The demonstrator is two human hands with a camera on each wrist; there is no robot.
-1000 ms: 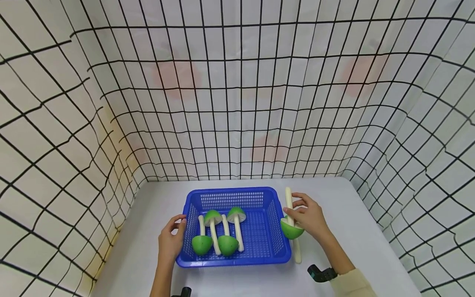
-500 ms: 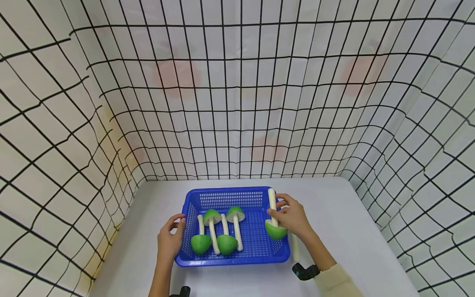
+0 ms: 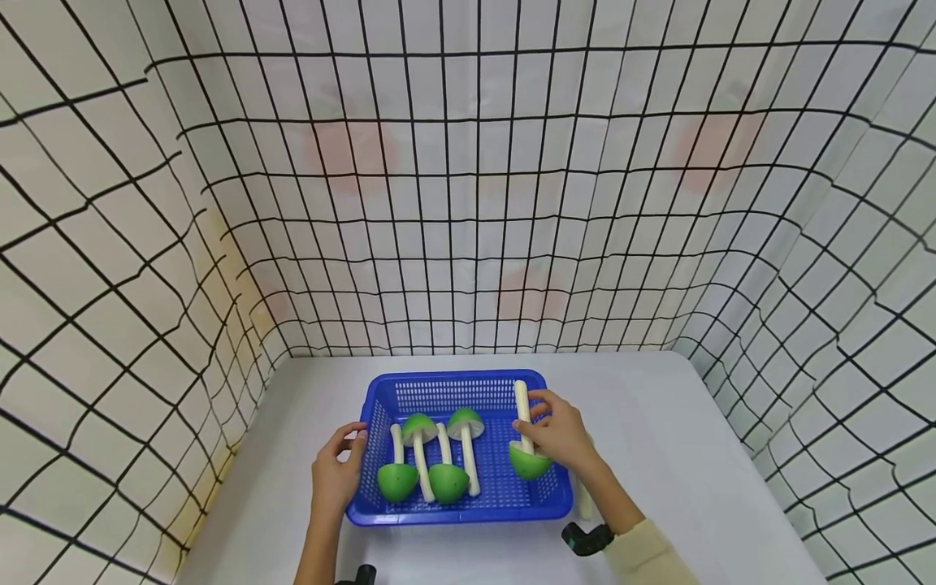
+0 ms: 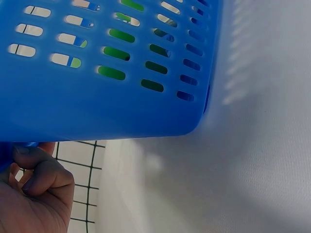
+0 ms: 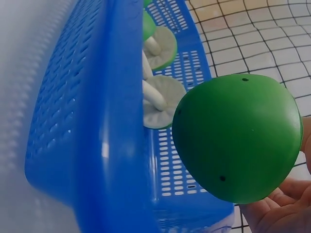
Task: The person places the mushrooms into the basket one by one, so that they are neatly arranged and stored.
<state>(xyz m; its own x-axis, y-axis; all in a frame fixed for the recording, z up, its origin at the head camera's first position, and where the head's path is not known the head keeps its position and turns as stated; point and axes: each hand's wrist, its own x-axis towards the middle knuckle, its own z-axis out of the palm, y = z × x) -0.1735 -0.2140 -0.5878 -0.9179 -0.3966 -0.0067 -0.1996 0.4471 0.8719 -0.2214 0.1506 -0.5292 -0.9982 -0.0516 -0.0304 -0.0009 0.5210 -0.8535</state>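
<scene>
A blue plastic basket (image 3: 461,513) holds several toy mushrooms with green caps and white stems, laid side by side in alternating directions; one green cap (image 3: 448,483) faces the front. My left hand (image 3: 338,471) pinches the basket's left rim between thumb and fingers, seen also in the left wrist view (image 4: 41,187). Over the basket's right part, my right hand (image 3: 559,431) grips another mushroom (image 3: 530,463) by its stem, cap down and stem pointing up. That green cap (image 5: 238,138) fills much of the right wrist view and covers part of the fingers.
A white stem-like piece (image 3: 584,502) lies on the white table (image 3: 702,479) just right of the basket, partly behind my right forearm. Black grid netting (image 3: 475,244) rises at the back and both sides.
My right hand has carried the mushroom leftward from outside the basket's right rim to above its interior. The left hand stays on the left rim.
</scene>
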